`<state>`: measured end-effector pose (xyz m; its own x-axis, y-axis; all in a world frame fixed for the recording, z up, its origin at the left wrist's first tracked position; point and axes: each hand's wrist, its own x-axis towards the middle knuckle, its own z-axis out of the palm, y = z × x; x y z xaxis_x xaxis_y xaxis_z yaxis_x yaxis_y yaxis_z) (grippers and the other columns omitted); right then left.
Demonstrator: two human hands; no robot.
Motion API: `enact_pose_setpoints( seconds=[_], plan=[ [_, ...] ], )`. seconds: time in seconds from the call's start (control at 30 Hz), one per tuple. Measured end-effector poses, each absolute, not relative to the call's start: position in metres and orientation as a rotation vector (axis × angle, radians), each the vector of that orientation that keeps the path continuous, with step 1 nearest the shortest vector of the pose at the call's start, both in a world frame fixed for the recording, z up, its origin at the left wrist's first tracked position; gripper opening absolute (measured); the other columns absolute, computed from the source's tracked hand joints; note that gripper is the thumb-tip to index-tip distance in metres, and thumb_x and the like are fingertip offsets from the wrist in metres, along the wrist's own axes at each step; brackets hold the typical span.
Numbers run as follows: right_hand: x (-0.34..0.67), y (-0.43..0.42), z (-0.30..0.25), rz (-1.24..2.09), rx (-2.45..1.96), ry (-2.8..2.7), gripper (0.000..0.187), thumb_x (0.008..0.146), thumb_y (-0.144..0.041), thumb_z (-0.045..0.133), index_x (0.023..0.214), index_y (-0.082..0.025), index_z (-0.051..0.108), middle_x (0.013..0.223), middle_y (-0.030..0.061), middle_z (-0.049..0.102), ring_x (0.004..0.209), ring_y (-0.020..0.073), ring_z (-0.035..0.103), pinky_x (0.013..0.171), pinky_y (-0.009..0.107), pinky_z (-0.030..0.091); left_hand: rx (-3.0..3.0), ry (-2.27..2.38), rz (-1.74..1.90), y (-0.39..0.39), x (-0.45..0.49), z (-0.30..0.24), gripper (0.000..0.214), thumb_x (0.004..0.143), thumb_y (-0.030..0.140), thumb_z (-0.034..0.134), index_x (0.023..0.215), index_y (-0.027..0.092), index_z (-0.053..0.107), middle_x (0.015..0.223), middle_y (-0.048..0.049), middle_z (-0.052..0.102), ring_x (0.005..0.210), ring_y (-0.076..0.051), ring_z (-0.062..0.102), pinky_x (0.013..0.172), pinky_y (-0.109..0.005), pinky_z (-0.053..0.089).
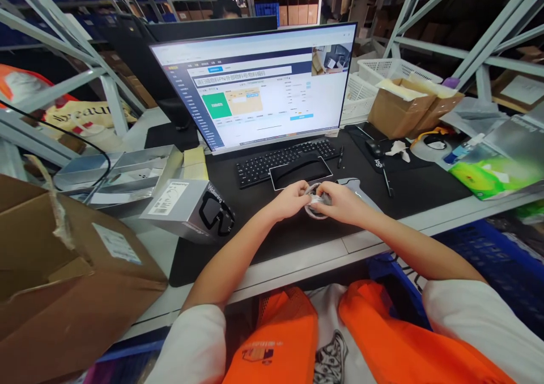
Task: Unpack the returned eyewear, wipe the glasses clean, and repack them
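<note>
My left hand (pixel 292 199) and my right hand (pixel 340 201) meet over the black desk mat (pixel 272 225), both closed around a small white and grey object (pixel 317 201) that I cannot name. A dark tablet-like slab (pixel 301 172) lies just behind the hands, in front of the black keyboard (pixel 285 160). The lit monitor (pixel 259 84) stands beyond it. A grey product box (pixel 187 208) with a goggles picture lies to the left of my left forearm.
A big brown carton (pixel 63 282) fills the near left. Silver boxes (pixel 123 174) lie behind the grey one. At the right are a brown box (pixel 399 109), a white basket (pixel 382 69), a pen (pixel 387 183), a green package (pixel 493 174). Metal rack struts frame both sides. A person's head (pixel 225 9) shows behind the monitor.
</note>
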<state>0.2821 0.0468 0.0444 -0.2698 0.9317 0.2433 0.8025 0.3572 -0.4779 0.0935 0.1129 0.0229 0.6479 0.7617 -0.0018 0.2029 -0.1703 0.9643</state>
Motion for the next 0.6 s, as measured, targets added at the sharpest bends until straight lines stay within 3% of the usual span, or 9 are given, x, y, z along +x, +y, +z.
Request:
enact_pose_setpoints(
  seconds=[0.13, 0.2, 0.3, 0.37, 0.47, 0.6],
  plan=[
    [0.300, 0.040, 0.046, 0.383, -1.293, -2.188, 0.040, 0.085, -0.028, 0.067, 0.124, -0.021, 0.060, 0.118, 0.0088, 0.069, 0.102, 0.0222, 0.067, 0.087, 0.034, 0.051, 1.790, 0.886, 0.727, 0.114, 0.095, 0.016, 0.012, 0.076, 0.016, 0.057, 0.080, 0.021, 0.046, 0.067, 0.0065, 0.050, 0.061, -0.011, 0.045, 0.060, -0.024, 0.033],
    [0.308, 0.033, 0.046, 0.356, -1.324, -2.122, 0.053, 0.083, -0.025, 0.068, 0.134, -0.022, 0.054, 0.119, 0.0089, 0.068, 0.105, 0.0228, 0.067, 0.089, 0.035, 0.051, 1.850, 0.965, 0.791, 0.114, 0.096, 0.014, 0.009, 0.081, 0.017, 0.055, 0.087, 0.022, 0.050, 0.068, 0.0055, 0.055, 0.062, -0.013, 0.049, 0.061, -0.025, 0.034],
    [0.309, 0.022, 0.042, 0.338, -1.591, -2.092, 0.049, 0.078, -0.036, 0.077, 0.122, -0.020, 0.059, 0.104, 0.0062, 0.071, 0.091, 0.0233, 0.069, 0.076, 0.033, 0.050, 2.002, 1.116, 0.744, 0.112, 0.097, 0.014, 0.010, 0.091, 0.029, 0.055, 0.098, 0.022, 0.057, 0.071, 0.0021, 0.065, 0.063, -0.016, 0.056, 0.061, -0.027, 0.034],
    [0.305, 0.020, 0.035, 0.316, -1.735, -2.129, 0.039, 0.080, -0.040, 0.077, 0.110, -0.020, 0.062, 0.098, 0.0057, 0.072, 0.084, 0.0235, 0.069, 0.070, 0.032, 0.046, 2.115, 1.160, 0.641, 0.112, 0.097, 0.015, 0.019, 0.096, 0.038, 0.051, 0.094, 0.022, 0.061, 0.078, -0.0026, 0.070, 0.068, -0.019, 0.061, 0.063, -0.028, 0.036],
    [0.300, 0.024, 0.026, 0.176, -1.750, -2.124, 0.014, 0.092, -0.027, 0.060, 0.102, -0.018, 0.064, 0.097, 0.0078, 0.073, 0.087, 0.0230, 0.069, 0.074, 0.033, 0.044, 2.212, 1.136, 0.546, 0.112, 0.096, 0.017, 0.040, 0.101, 0.043, 0.042, 0.077, 0.020, 0.064, 0.084, -0.0083, 0.073, 0.077, -0.023, 0.065, 0.068, -0.030, 0.038],
    [0.303, 0.033, 0.022, 0.029, -1.618, -2.140, 0.022, 0.098, -0.017, 0.043, 0.094, -0.016, 0.065, 0.095, 0.0100, 0.072, 0.090, 0.0232, 0.068, 0.080, 0.034, 0.044, 2.227, 1.147, 0.516, 0.113, 0.095, 0.019, 0.051, 0.102, 0.046, 0.036, 0.072, 0.020, 0.066, 0.080, -0.0114, 0.072, 0.075, -0.025, 0.064, 0.068, -0.032, 0.037]
  ],
)
